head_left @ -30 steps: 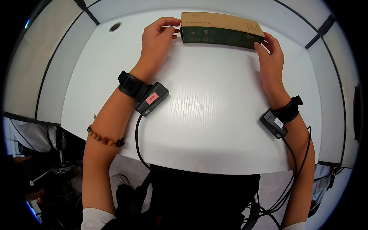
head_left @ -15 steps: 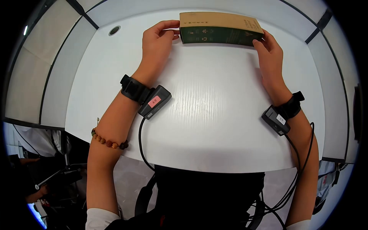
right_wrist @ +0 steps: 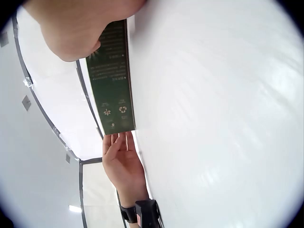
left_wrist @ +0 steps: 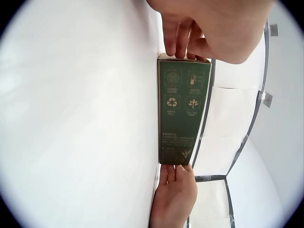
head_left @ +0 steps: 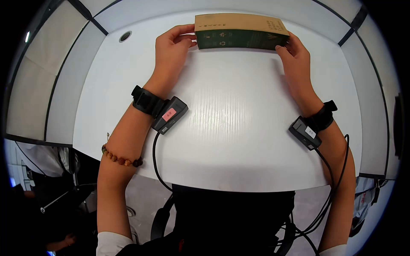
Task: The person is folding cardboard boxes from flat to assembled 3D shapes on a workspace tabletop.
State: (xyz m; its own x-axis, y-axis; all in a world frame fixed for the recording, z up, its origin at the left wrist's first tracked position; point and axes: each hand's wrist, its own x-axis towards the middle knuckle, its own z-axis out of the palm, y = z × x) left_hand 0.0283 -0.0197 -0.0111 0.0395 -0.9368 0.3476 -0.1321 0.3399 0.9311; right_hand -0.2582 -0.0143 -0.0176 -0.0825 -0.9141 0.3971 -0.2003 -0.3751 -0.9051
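A long box (head_left: 239,37), kraft brown on top with a dark green printed front, lies at the far side of the white table (head_left: 213,128). My left hand (head_left: 173,49) is at its left end, with extended fingertips against that end. At the opposite end my right hand (head_left: 297,59) grips the corner, its thumb over the green face and the fingers round the end. The left wrist view shows the green front with its recycling and leaf icons (left_wrist: 192,103). Part of that front is hidden by my right hand in the right wrist view.
White panels (head_left: 68,77) with black edging surround the table at the sides and back. A round cable hole (head_left: 125,36) is in the table's far left. Wrist camera units (head_left: 169,115) trail black cables (head_left: 156,164) over the front edge.
The box has slid a little to the left, and my right hand has moved left with it. My left hand has shifted slightly left, still at the box's left end.
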